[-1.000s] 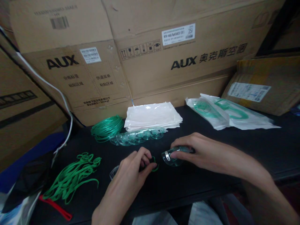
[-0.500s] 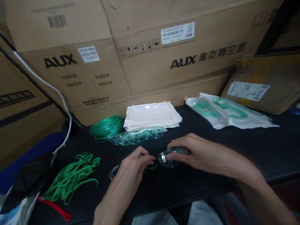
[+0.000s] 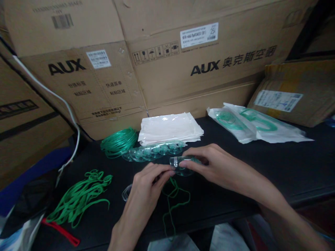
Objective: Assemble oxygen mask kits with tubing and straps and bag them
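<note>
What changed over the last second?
The right hand brought the clear mask leftward to the left hand. The green cord, bunched at the left hand before, now trails out loosely. Mask grip, strap pile, tubing coil unchanged.

It looks like a makeshift assembly workshop: beyond the left hand [image 3: 148,181], the black bench [image 3: 209,205] carries coiled green tubing [image 3: 119,142], nested clear plastic pieces [image 3: 154,152] and stacked white pouches [image 3: 170,128] (a cardboard carton [image 3: 167,80] walls them in).
</note>
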`<state>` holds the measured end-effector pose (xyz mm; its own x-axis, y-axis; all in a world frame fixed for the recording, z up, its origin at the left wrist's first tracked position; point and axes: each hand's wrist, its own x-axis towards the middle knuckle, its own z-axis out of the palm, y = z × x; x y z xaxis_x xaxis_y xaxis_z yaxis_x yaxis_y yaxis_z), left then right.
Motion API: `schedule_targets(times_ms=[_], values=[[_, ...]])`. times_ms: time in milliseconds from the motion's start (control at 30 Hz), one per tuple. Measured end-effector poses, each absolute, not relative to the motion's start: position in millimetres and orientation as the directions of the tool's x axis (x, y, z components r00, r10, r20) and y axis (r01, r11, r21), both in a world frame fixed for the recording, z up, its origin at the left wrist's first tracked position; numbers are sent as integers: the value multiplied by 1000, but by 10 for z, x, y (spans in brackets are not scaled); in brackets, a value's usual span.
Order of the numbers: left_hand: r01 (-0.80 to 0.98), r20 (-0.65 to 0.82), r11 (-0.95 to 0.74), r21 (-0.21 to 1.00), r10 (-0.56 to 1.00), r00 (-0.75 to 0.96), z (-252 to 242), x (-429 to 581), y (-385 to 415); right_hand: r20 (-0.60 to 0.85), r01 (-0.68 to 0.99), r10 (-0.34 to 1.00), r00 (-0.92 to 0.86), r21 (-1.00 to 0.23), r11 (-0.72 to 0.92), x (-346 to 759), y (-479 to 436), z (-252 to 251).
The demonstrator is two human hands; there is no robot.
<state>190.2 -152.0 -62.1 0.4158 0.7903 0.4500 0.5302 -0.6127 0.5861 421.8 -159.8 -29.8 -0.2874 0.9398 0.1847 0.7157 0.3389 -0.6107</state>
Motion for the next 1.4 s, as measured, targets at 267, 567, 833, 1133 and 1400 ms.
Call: schedule_targets(times_ms=[267,567,833,1133,1400], values=[[349,361,-444,825,890,280,-673,1965,-1560,228,607,942,-248,-721,334,4125,-1608,-195],[303,324,-395,867,910,258,-691,1954,-1583,211,586,942,-260,-741,328,4104,-1624,-190],[292,309,-365,884,925,221,-652,1969,-1609,237,551,932,-275,-755,355,4086,-1606,-217],[246,346,-382,891,921,177,-602,1992,-1626,307,553,920,-243,-736,391,4039,-1624,-235],[365,607,-622,693,776,169,-588,1907,-1666,247,405,923,-294,-843,354,3985,-1629,-255]])
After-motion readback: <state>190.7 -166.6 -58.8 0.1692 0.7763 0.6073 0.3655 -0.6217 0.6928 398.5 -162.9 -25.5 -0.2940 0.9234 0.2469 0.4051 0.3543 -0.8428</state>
